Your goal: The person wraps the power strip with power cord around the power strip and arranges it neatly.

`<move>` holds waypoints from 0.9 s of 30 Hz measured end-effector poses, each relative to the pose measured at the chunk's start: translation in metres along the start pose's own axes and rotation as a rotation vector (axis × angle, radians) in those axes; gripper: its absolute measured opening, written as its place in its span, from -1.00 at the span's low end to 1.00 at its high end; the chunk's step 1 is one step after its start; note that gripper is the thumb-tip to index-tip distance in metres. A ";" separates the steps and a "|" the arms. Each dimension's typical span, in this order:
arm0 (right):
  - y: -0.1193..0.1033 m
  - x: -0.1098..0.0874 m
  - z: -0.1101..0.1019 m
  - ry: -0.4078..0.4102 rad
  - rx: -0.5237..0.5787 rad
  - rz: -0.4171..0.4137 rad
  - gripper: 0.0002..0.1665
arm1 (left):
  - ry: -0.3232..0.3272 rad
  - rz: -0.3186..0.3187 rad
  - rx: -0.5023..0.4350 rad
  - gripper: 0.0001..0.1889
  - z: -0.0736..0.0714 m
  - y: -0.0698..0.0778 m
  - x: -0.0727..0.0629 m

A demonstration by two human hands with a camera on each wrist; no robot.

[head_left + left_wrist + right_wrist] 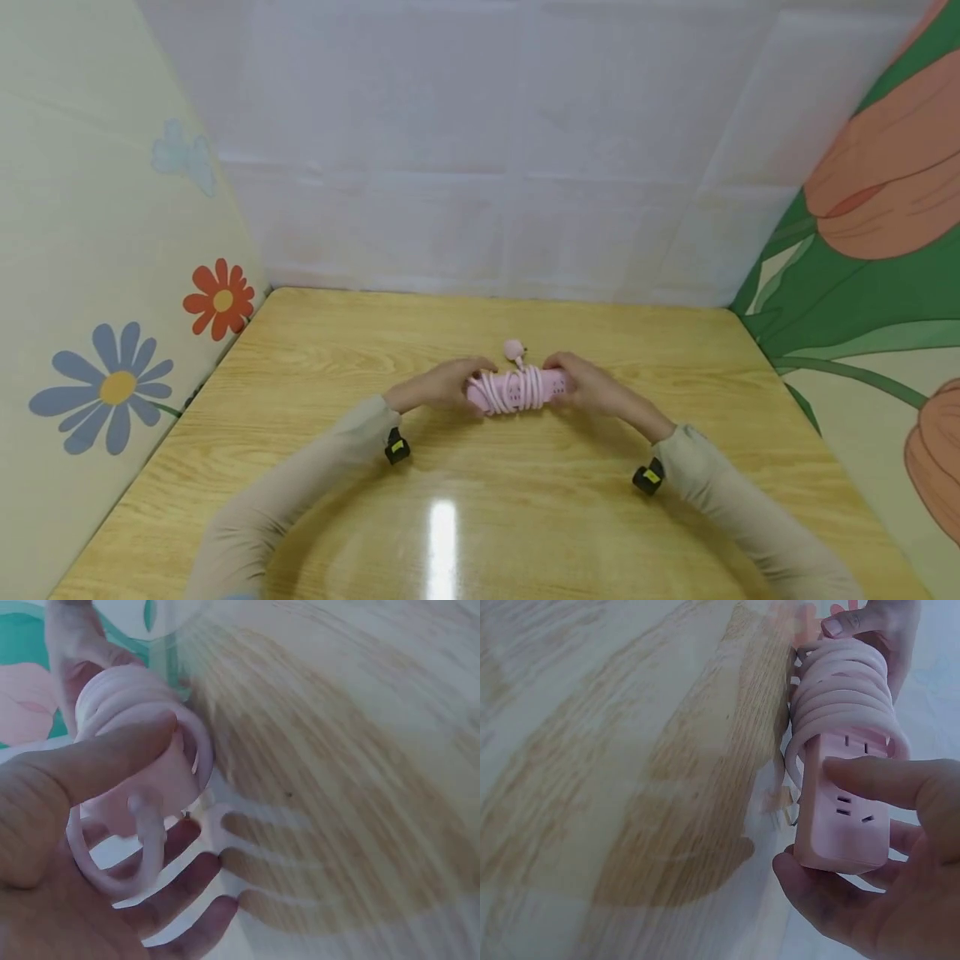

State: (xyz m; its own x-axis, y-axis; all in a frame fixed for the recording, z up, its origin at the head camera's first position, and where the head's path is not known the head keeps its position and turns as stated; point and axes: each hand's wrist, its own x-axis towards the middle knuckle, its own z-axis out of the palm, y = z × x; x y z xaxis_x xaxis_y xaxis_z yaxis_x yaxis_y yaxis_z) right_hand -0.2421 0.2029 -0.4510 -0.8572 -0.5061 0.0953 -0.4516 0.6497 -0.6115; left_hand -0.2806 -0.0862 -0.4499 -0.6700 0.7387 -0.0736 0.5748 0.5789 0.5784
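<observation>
A pink power strip (558, 383) with its pale pink cord (531, 388) wound round it lies crosswise between both hands, close over the table. The plug (513, 349) sticks out beyond its far side. At the left end, my left hand (452, 383) grips it; in the left wrist view the thumb (139, 754) presses the wound cord and the fingers curve beneath. My right hand (592, 385) holds the other end, its thumb (877, 778) across the socket face and its fingers under the end.
The wooden table (525, 517) spreads round the hands, with a white sheet wall (480, 150) behind it. Flower-painted panels stand at the left (90, 250) and right (885, 350). Small black cameras sit at the left wrist (397, 447) and right wrist (648, 477).
</observation>
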 end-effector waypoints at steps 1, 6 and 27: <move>0.000 0.000 0.000 0.002 -0.004 -0.001 -0.46 | -0.008 -0.001 -0.017 -0.20 -0.001 0.000 0.000; -0.001 -0.001 0.000 0.023 -0.017 -0.002 -0.59 | 0.066 0.007 -0.016 -0.37 0.000 -0.003 0.000; 0.003 0.002 0.006 0.010 -0.037 -0.070 -0.49 | 0.076 0.052 -0.018 -0.35 -0.001 -0.010 0.003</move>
State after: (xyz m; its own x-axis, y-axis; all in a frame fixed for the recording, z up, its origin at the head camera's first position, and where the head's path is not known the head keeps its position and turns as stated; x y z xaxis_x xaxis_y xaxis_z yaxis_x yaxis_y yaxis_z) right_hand -0.2432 0.2001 -0.4573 -0.8255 -0.5456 0.1445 -0.5191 0.6333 -0.5740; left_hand -0.2887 -0.0900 -0.4552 -0.6739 0.7386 0.0186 0.6015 0.5339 0.5943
